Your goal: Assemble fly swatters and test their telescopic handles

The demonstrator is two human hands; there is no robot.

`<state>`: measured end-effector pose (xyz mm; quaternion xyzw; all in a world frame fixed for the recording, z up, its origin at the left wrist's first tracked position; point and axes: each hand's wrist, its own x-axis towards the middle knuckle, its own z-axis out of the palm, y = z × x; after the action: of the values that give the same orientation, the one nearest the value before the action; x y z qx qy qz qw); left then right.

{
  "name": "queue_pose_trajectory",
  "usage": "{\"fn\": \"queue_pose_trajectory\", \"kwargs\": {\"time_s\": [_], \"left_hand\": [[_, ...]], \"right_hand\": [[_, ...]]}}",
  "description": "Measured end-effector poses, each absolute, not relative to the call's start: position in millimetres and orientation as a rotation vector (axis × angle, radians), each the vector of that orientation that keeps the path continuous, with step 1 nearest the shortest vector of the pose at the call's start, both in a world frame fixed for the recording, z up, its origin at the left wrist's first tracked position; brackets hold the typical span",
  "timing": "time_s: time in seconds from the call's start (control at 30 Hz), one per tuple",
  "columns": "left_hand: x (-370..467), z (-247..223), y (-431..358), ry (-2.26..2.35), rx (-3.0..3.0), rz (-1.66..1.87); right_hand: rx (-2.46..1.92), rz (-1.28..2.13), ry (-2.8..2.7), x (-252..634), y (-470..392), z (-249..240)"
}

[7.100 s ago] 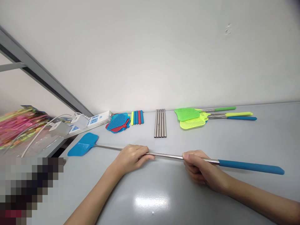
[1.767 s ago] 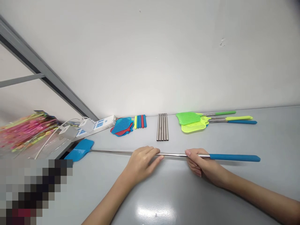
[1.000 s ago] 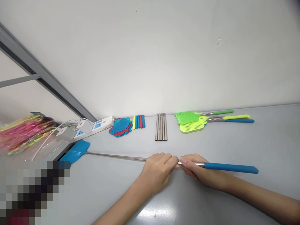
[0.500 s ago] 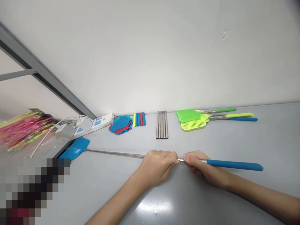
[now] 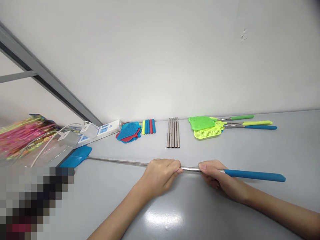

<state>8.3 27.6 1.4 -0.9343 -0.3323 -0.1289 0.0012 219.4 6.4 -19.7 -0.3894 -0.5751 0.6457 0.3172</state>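
A long telescopic fly swatter (image 5: 255, 175) lies across the view, its blue grip at the right and its blue paddle at the far left. My left hand (image 5: 162, 176) is closed around the metal shaft near the middle. To the right, my right hand (image 5: 220, 178) pinches the shaft just left of the blue grip, thumb on top. A short length of shiny shaft shows between the two hands. Behind them lie several metal tubes (image 5: 173, 133) side by side, short coloured grips (image 5: 148, 126), and a pile of loose swatter heads (image 5: 128, 132).
Complete swatters with green, yellow and blue grips (image 5: 205, 128) lie by the wall at the back right. A white power strip (image 5: 110, 128) with plugged-in chargers stands at the left. Beyond it are bagged colourful items (image 5: 27, 136). A grey metal frame (image 5: 50, 78) rises there.
My left hand has slid left and my right hand slightly right, so more shaft shows between them. The swatter's paddle has shifted left and its grip right.
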Motion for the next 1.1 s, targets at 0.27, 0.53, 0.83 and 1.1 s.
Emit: {"fn": "queue_pose_trajectory", "kwargs": {"time_s": [0.27,0.53,0.83,1.1], "left_hand": [[13,3,27,-1.041,-2.926,-0.416],[13,6,26,-1.039,-2.923,-0.402],[-1,5,30,-1.094,-2.912,-0.399],[-10,3,30,-1.098,-2.911,-0.436]], "right_hand": [[-1.025,1.612,-1.431,221,4,-25],[-1.014,1.593,-1.402,219,4,-24],[-1.014,1.636,-1.298,222,6,-28],[-0.978,1.631,-1.305,223,6,-28]]}}
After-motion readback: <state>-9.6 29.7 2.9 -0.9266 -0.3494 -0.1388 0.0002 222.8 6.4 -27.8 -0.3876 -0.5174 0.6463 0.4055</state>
